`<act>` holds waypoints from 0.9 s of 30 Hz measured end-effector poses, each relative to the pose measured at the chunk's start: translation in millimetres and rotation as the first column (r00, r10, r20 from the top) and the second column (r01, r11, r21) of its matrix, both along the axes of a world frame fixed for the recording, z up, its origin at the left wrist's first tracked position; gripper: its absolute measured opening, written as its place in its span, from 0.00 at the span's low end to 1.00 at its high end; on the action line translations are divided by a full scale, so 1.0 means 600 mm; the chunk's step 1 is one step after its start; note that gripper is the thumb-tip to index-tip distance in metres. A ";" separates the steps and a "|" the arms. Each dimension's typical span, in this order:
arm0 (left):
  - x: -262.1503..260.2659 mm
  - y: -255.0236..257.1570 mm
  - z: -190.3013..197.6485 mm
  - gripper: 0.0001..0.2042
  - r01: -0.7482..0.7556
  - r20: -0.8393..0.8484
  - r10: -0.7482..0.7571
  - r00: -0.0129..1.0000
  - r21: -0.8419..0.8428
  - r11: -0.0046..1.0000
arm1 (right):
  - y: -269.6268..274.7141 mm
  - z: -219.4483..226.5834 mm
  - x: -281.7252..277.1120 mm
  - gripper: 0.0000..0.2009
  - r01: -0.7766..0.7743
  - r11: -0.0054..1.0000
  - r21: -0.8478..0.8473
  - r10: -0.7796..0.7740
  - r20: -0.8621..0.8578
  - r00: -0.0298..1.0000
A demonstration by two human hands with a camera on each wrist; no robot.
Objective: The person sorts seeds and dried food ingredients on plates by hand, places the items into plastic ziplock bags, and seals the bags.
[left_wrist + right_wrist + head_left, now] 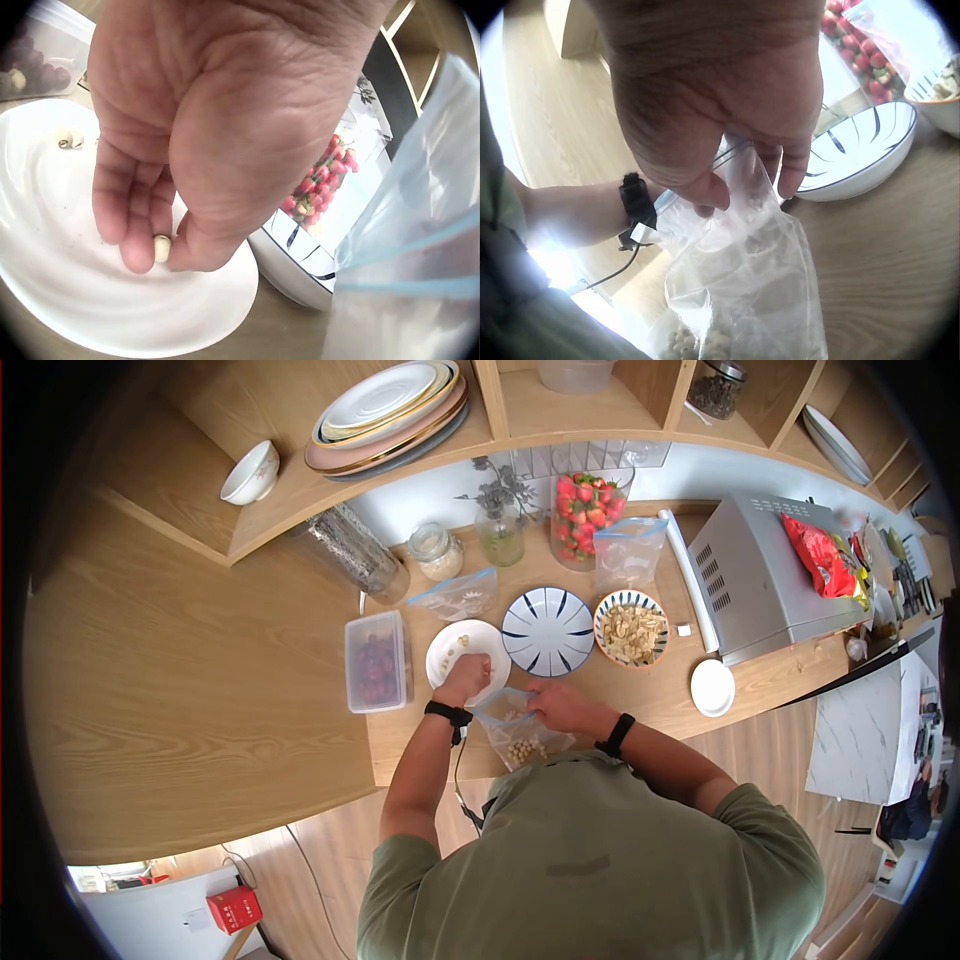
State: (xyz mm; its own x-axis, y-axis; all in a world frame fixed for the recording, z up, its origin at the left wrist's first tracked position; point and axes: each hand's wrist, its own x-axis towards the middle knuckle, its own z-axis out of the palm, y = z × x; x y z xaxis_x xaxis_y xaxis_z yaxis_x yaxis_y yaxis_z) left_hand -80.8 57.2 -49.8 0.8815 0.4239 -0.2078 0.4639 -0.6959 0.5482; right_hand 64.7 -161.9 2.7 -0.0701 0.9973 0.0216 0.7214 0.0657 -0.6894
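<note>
Over the white plate, my left hand pinches a pale, dark-tipped lotus seed between thumb and fingertips. A few more lotus seeds lie on the plate near its far side. My right hand grips the top edge of a clear zip bag with a blue seal strip, right of the plate. Pale round lotus seeds are gathered in the bottom of that bag. The bag's mouth is near my left wrist, and part of its rim is hidden behind the right hand.
A striped plate and a bowl of dried slices stand to the right, a plastic box of dark red fruit to the left. Behind are a glass jar and a strawberry container. A microwave stands right.
</note>
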 end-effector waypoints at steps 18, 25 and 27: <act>0.008 -0.003 0.011 0.07 0.063 0.032 -0.063 0.997 0.008 0.998 | 0.000 -0.010 -0.001 0.08 0.020 1.000 0.008 -0.020 -0.023 1.000; -0.014 -0.008 0.042 0.08 -0.093 0.171 0.147 0.974 -0.290 0.953 | 0.000 -0.020 -0.001 0.08 0.017 0.998 0.062 -0.016 -0.026 1.000; -0.020 -0.029 0.072 0.08 -0.062 0.202 0.150 0.968 -0.388 0.920 | 0.001 -0.011 0.000 0.08 0.018 0.998 0.052 -0.016 -0.027 1.000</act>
